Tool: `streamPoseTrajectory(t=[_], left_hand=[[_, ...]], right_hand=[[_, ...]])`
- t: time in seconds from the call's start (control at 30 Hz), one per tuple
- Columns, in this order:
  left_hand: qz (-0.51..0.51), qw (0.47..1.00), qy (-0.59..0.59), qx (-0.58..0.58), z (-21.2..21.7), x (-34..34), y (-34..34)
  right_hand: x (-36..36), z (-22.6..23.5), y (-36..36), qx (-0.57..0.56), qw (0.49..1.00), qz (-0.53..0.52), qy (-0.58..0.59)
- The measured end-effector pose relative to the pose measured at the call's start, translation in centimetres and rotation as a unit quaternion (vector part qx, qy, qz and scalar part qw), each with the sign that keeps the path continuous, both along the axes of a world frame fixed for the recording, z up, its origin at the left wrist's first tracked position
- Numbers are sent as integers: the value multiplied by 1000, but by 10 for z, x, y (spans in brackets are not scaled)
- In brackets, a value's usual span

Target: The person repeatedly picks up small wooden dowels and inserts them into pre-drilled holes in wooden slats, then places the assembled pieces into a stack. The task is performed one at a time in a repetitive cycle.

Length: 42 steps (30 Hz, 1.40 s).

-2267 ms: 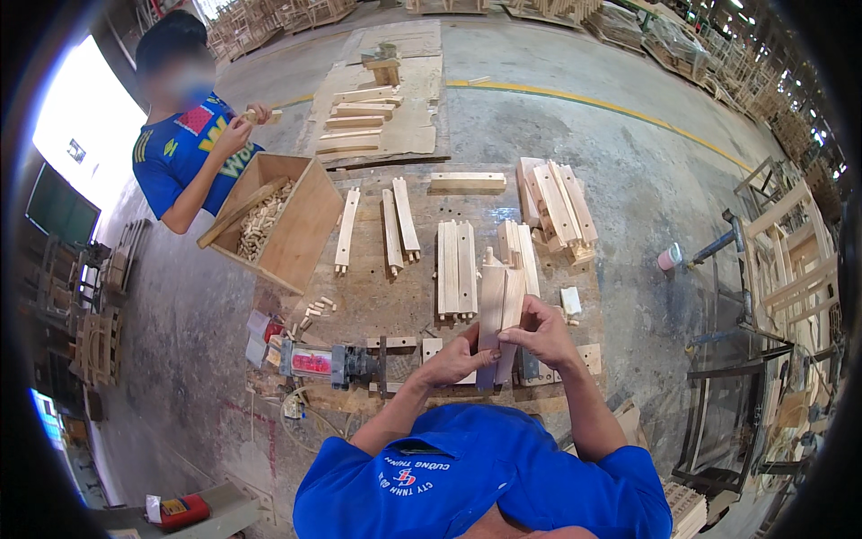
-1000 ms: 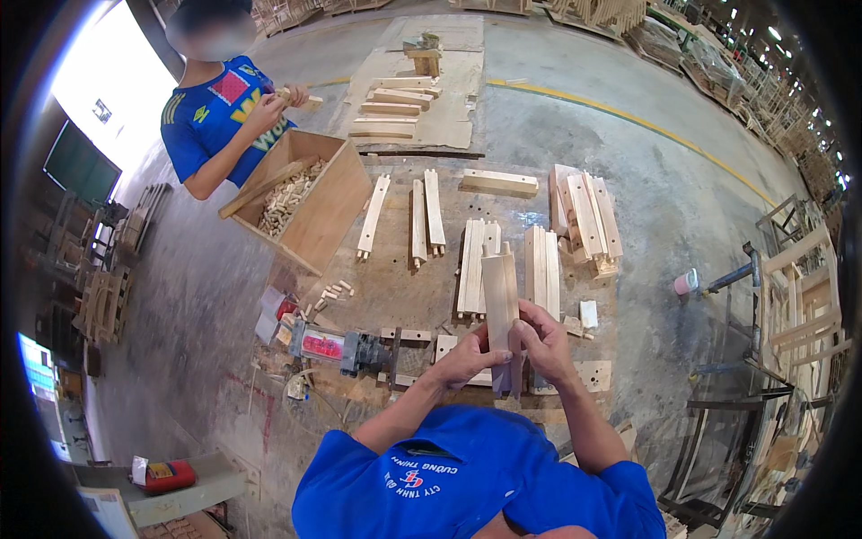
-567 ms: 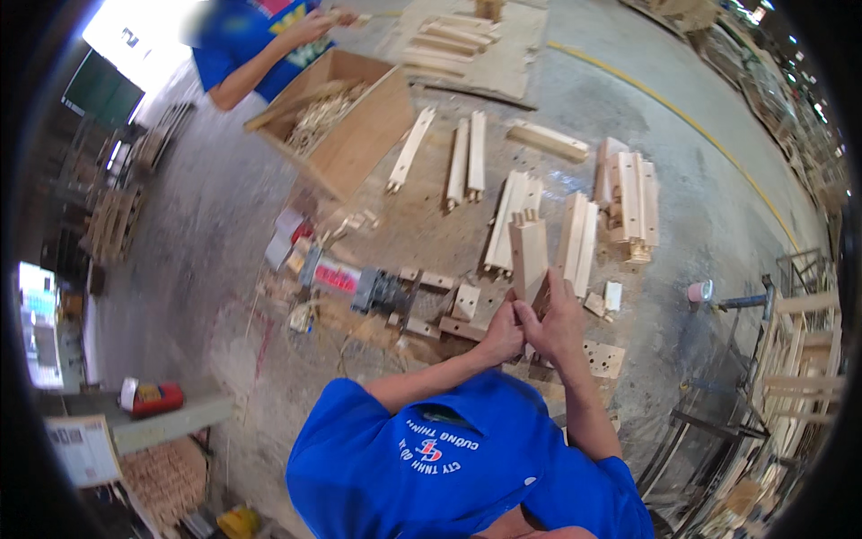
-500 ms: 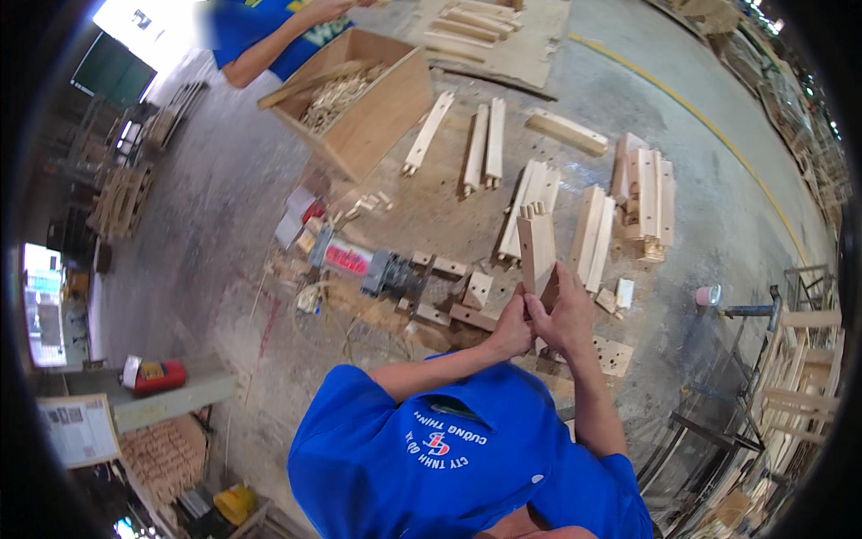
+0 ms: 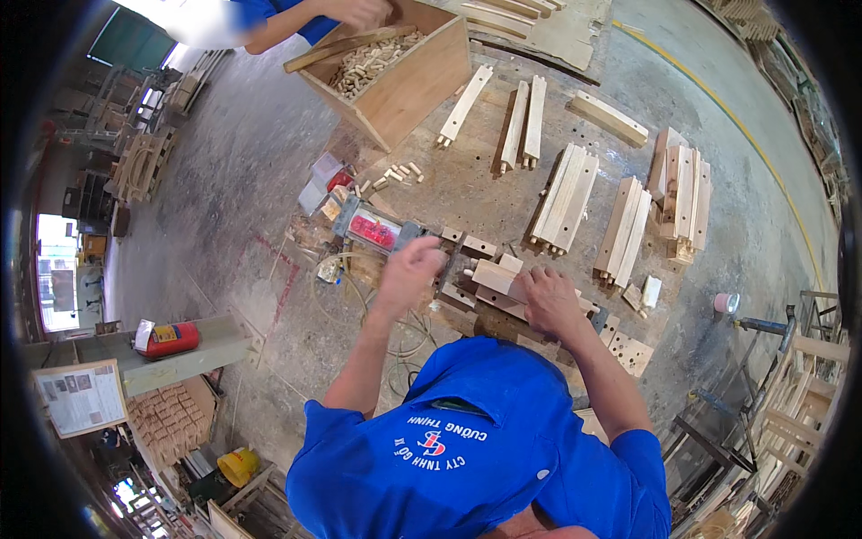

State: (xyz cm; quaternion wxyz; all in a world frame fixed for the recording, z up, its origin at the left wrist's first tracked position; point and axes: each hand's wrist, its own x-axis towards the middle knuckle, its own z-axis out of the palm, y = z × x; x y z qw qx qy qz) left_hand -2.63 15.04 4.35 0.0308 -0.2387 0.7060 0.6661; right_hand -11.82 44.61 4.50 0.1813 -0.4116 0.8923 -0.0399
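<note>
My right hand [image 5: 549, 301] is closed over a pale wooden leg piece [image 5: 494, 277] with dowels at its left end. The piece lies on the wooden jig blocks [image 5: 503, 305] at the bench's near side. To the left, my left hand [image 5: 411, 269] is raised over the right end of a grey air cylinder [image 5: 373, 229] with a red label. Motion smears its fingers, so their state is unclear. Several loose dowels [image 5: 392, 175] lie behind the cylinder.
Several doweled wooden pieces [image 5: 566, 198] lie in groups across the bench. A wooden box of dowels [image 5: 404, 90] stands at the back, where another person's hand [image 5: 359, 11] is blurred. Stacked pieces [image 5: 684, 193] and a pinkish cup [image 5: 725, 303] are to the right.
Both hands were together holding the wooden piece up on end. Now it lies flat on the jig under my right hand, and my left hand has moved left to the cylinder.
</note>
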Motion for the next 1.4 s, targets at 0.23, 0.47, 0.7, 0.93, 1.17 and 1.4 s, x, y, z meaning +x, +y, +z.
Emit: streamPoseTrajectory(t=[0.23,0.47,0.7,0.93,1.17,1.4], left_hand=[[198,979,-2,-55,5,16,-75],[239,924,8,-297,-19,54,-136],[269,840,-80,-464,-24,71,-150],[244,826,-92,-500,-38,63,-146],[208,800,-72,-559,-58,47,-162],[262,815,-78,-511,-62,41,-156]], right_hand=[[-2,-27,4,-42,997,-37,-58],[7,-38,28,-59,991,-86,-86],[50,-48,1,-84,983,-155,56],[56,-62,0,-56,985,-154,60],[55,-64,7,-89,982,-140,89],[56,-65,8,-105,977,-143,116]])
